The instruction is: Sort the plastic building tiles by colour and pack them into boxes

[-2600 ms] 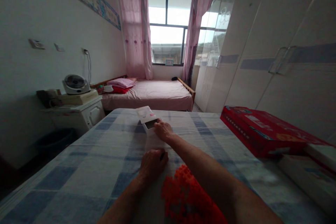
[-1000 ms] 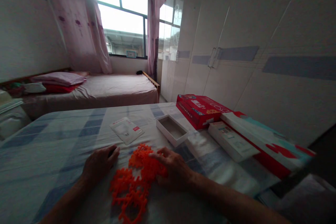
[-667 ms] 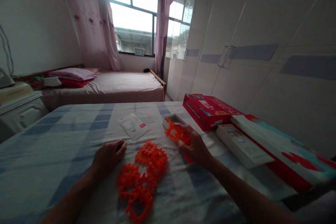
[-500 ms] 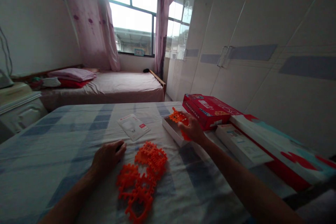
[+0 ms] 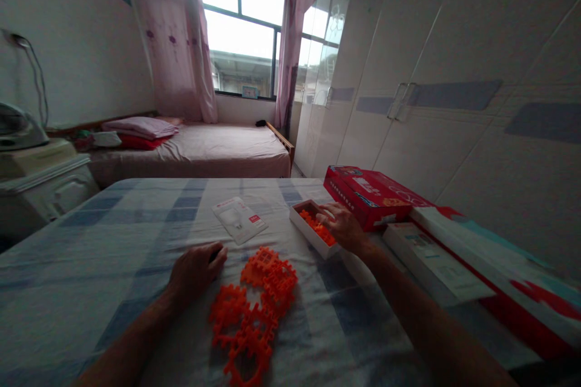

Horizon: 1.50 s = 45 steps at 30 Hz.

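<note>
My right hand is over the right edge of a small open white box, its fingers apart. Orange plastic interlocking pieces lie inside that box, just below my fingertips. On the striped cloth, my left hand rests with its fingers curled in and nothing visible in them. Just right of it lies a cluster of similar orange notched pieces, with square and frame-like shapes overlapping one another. A flat pack with a light bulb picture lies beyond my left hand.
A red box stands right behind the white box. Farther right are a long white box and a white-and-red package. Beyond the striped bedspread are a pink bed and a tall wardrobe.
My right hand has lowered the orange piece into the white box and let it go, and its fingers have opened. My left hand stays resting on the cloth. The view has shifted slightly left.
</note>
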### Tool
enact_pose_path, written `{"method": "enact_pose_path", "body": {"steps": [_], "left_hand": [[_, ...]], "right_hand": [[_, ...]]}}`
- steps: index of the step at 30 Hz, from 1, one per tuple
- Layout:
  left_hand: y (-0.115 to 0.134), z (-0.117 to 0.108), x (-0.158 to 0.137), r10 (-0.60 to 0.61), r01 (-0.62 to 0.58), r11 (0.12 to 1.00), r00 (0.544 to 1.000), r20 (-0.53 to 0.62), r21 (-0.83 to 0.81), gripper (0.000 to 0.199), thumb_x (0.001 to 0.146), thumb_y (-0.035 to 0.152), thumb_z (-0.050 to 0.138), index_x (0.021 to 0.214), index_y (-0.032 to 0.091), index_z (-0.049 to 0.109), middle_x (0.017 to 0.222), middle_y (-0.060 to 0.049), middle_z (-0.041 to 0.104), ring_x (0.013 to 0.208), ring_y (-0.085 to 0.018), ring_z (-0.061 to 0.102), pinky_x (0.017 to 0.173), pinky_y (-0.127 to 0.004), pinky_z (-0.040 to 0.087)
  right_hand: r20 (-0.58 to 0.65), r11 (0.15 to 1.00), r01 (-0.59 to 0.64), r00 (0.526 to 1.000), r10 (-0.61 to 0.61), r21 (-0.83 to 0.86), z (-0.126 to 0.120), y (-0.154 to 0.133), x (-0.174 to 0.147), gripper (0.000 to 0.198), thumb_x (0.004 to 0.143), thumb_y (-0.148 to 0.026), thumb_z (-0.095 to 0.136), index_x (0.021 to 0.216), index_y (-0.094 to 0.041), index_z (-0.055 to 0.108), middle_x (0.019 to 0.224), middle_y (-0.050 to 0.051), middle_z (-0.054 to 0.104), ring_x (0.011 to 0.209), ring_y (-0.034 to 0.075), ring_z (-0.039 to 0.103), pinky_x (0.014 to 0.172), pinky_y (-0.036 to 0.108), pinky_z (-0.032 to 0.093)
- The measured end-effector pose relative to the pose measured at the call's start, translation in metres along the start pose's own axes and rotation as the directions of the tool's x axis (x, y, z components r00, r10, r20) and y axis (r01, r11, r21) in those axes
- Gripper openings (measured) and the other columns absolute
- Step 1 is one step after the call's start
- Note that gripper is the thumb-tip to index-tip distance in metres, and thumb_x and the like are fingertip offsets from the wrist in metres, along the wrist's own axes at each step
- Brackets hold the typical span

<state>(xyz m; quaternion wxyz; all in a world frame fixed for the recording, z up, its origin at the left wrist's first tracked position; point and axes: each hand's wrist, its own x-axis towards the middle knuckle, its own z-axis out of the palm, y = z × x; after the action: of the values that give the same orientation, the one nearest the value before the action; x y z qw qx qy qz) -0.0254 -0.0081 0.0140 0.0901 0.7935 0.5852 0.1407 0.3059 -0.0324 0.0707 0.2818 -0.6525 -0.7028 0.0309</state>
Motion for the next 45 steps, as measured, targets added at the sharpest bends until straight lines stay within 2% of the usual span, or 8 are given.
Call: {"method": "enact_pose_path", "body": {"steps": [12, 16, 20, 23, 26, 33, 41, 45], "left_hand": [[-0.001, 0.0, -0.002, 0.009, -0.009, 1.0, 1.0, -0.014, 0.007, 0.033, 0.087, 0.038, 0.031, 0.07, 0.021, 0.053, 0.071, -0.003, 0.065, 0.068, -0.016, 0.06, 0.058, -0.024, 0.03], [0.001, -0.001, -0.002, 0.012, -0.012, 1.0, 0.999, -0.03, 0.024, 0.033, 0.088, 0.037, 0.032, 0.072, 0.021, 0.056, 0.074, -0.004, 0.066, 0.07, -0.016, 0.06, 0.059, -0.025, 0.03], [0.002, 0.0, -0.001, -0.001, 0.002, 0.999, 0.999, -0.038, 0.046, 0.034, 0.088, 0.038, 0.033, 0.073, 0.021, 0.057, 0.075, -0.004, 0.066, 0.071, -0.017, 0.06, 0.059, -0.025, 0.03], [0.002, 0.0, -0.001, -0.013, 0.014, 0.999, 0.999, -0.033, 0.05, 0.035, 0.088, 0.039, 0.032, 0.073, 0.021, 0.058, 0.074, -0.005, 0.066, 0.07, -0.017, 0.06, 0.059, -0.025, 0.03], [0.002, -0.001, -0.001, -0.001, 0.002, 0.999, 0.999, -0.033, 0.038, 0.033, 0.087, 0.038, 0.033, 0.073, 0.021, 0.057, 0.073, -0.005, 0.066, 0.069, -0.017, 0.06, 0.059, -0.025, 0.029], [0.0, 0.0, -0.001, 0.012, -0.011, 1.0, 1.0, -0.024, 0.022, 0.032, 0.087, 0.036, 0.033, 0.072, 0.021, 0.056, 0.072, -0.004, 0.065, 0.067, -0.015, 0.059, 0.059, -0.024, 0.03], [-0.003, 0.001, 0.001, 0.008, -0.008, 1.0, 1.0, 0.021, -0.015, 0.033, 0.087, 0.038, 0.03, 0.074, 0.022, 0.055, 0.076, -0.004, 0.066, 0.074, -0.019, 0.062, 0.062, -0.025, 0.034], [-0.001, -0.001, 0.001, 0.004, -0.003, 1.0, 0.999, 0.035, -0.024, 0.033, 0.088, 0.039, 0.029, 0.073, 0.022, 0.054, 0.076, -0.004, 0.067, 0.073, -0.018, 0.062, 0.063, -0.025, 0.035]], "right_hand": [[0.099, 0.994, -0.011, 0.995, 0.022, -0.113, 0.0, 0.016, -0.034, 0.03, 0.088, -0.04, 0.048, 0.1, -0.023, 0.069, 0.105, 0.006, 0.066, 0.101, 0.022, 0.057, 0.087, 0.036, 0.041], [0.012, 0.987, 0.15, 0.989, -0.15, -0.058, -0.004, -0.012, -0.043, 0.027, 0.085, -0.033, 0.054, 0.109, -0.023, 0.064, 0.112, 0.007, 0.063, 0.11, 0.023, 0.052, 0.095, 0.04, 0.037], [0.319, 0.901, 0.394, 0.843, -0.433, 0.182, 0.01, -0.05, -0.06, 0.056, 0.076, -0.039, 0.067, 0.128, -0.029, 0.049, 0.134, 0.006, 0.049, 0.126, 0.023, 0.041, 0.103, 0.042, 0.032], [0.453, 0.899, 0.39, 0.777, -0.437, 0.199, 0.031, -0.067, -0.063, 0.083, 0.068, -0.051, 0.071, 0.139, -0.032, 0.034, 0.149, 0.008, 0.029, 0.135, 0.028, 0.027, 0.106, 0.048, 0.025], [0.495, 0.9, 0.386, 0.753, -0.434, 0.201, 0.049, -0.07, -0.056, 0.088, 0.067, -0.06, 0.067, 0.141, -0.031, 0.029, 0.149, 0.01, 0.026, 0.135, 0.03, 0.024, 0.106, 0.049, 0.024], [0.27, 0.886, 0.454, 0.845, -0.461, 0.089, 0.074, -0.067, -0.056, 0.044, 0.08, -0.041, 0.062, 0.121, -0.024, 0.054, 0.118, 0.009, 0.055, 0.108, 0.022, 0.05, 0.092, 0.037, 0.038], [0.168, 0.896, 0.443, 0.881, -0.443, 0.04, 0.086, -0.065, -0.058, 0.014, 0.081, -0.024, 0.058, 0.092, -0.02, 0.064, 0.087, 0.004, 0.062, 0.088, 0.017, 0.056, 0.081, 0.028, 0.043], [0.066, 0.905, 0.419, 0.903, -0.424, 0.075, 0.076, -0.063, -0.052, 0.012, 0.077, -0.014, 0.056, 0.083, -0.02, 0.065, 0.08, 0.002, 0.063, 0.083, 0.016, 0.055, 0.081, 0.027, 0.044]]}}
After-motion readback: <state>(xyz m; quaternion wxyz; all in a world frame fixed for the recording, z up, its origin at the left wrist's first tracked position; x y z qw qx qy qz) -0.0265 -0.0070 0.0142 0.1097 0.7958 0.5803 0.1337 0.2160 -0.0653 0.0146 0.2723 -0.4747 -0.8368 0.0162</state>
